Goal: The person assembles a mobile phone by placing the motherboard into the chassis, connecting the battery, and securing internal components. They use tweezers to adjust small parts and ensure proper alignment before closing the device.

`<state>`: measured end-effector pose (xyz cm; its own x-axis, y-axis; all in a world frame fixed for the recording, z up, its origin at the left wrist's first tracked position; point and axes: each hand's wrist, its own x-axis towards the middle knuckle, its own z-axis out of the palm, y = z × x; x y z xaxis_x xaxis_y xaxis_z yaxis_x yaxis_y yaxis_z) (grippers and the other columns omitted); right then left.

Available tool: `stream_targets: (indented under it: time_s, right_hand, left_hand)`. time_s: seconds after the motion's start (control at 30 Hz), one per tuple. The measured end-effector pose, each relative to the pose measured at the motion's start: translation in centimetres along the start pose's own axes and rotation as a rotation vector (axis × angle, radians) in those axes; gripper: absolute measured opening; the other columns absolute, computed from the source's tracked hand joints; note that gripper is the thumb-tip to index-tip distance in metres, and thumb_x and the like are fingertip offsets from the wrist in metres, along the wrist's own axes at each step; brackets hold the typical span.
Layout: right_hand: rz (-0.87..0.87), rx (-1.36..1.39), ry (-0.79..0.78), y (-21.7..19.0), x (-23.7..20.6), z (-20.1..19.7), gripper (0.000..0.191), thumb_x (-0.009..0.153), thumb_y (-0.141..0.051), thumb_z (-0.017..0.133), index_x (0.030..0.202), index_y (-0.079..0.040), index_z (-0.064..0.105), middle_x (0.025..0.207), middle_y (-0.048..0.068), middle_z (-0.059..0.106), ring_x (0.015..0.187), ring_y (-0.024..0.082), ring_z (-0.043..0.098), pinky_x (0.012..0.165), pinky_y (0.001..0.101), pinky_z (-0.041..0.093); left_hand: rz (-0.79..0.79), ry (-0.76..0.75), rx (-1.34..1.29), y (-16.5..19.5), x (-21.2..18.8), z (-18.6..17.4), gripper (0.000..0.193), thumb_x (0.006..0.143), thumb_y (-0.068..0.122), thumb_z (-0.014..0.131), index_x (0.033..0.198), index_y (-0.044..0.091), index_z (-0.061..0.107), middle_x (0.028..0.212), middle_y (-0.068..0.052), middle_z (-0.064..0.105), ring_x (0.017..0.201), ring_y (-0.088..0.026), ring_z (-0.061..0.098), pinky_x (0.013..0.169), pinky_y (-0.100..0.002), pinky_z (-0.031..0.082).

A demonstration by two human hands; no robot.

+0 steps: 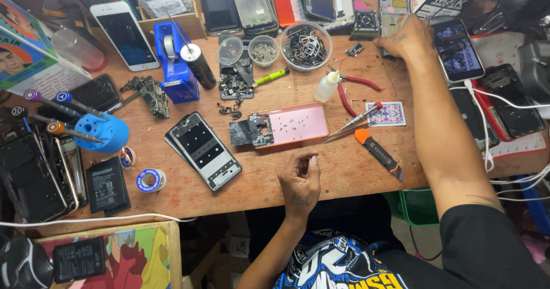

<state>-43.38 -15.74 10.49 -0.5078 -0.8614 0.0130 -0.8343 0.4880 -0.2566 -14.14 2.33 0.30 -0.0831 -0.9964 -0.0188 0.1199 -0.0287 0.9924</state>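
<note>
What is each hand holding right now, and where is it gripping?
The left hand rests loosely curled on the bench, holding nothing visible. The right hand covers an opened phone at the back; any grip is hidden.

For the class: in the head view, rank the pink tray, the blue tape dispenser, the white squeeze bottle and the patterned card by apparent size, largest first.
1. pink tray
2. blue tape dispenser
3. and 4. patterned card and white squeeze bottle: too alike to rank.

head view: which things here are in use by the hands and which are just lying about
In hand: right hand on a phone frame; left hand resting on the table.

Lying about: pink tray, opened phone, tweezers, glue bottle, blue tape dispenser.
</note>
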Motion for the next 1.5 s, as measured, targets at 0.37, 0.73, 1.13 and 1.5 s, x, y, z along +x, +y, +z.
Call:
stream_targets:
  time_s: [0.37, 0.73, 1.13, 1.5]
  right_hand:
    - [-0.042, 0.113, 0.142, 2.2, 0.0, 0.4, 0.086, 0.079, -0.048, 0.088, 0.126, 0.016, 0.055, 0.118, 0.038, 0.064, 0.112, 0.050, 0.063, 0.099, 0.0486, 0.051]
    - [-0.039, 0.081, 0.137, 3.8, -2.0, 1.4, 0.079, 0.083, -0.050, 0.088, 0.126, 0.009, 0.059, 0.112, 0.038, 0.066, 0.106, 0.051, 0.065, 0.093, 0.0503, 0.053]
    - [-0.148, 0.563, 0.167, 3.5, -17.4, -0.6, 0.084, 0.080, -0.034, 0.091, 0.143, 0.005, 0.052, 0.119, 0.017, 0.073, 0.105, 0.023, 0.072, 0.090, 0.0362, 0.058]
    - [-0.211, 0.648, 0.041, 2.5, -27.3, 3.2, 0.087, 0.071, -0.023, 0.091, 0.143, 0.001, 0.050, 0.112, 0.015, 0.069, 0.097, 0.021, 0.070, 0.079, 0.0333, 0.060]
  left_hand:
    - [0.020, 0.000, 0.038, 0.0, 0.3, 0.3, 0.009, 0.096, 0.004, 0.064, 0.101, 0.001, 0.071, 0.070, 0.002, 0.063, 0.060, -0.002, 0.055, 0.053, -0.020, 0.042]
    - [0.029, 0.010, 0.038, 0.0, 0.1, 0.4, 0.010, 0.097, 0.004, 0.064, 0.102, 0.001, 0.072, 0.070, 0.002, 0.062, 0.060, -0.003, 0.053, 0.053, -0.021, 0.042]
    - [0.084, -0.074, 0.033, 0.3, 0.0, 0.6, 0.011, 0.095, 0.005, 0.067, 0.104, -0.001, 0.071, 0.079, 0.000, 0.068, 0.065, -0.002, 0.056, 0.055, -0.020, 0.041]
    - [-0.167, -0.314, -0.225, 2.5, -1.2, 2.9, 0.031, 0.097, 0.009, 0.064, 0.126, -0.003, 0.060, 0.108, -0.009, 0.071, 0.095, -0.013, 0.069, 0.082, -0.026, 0.058]
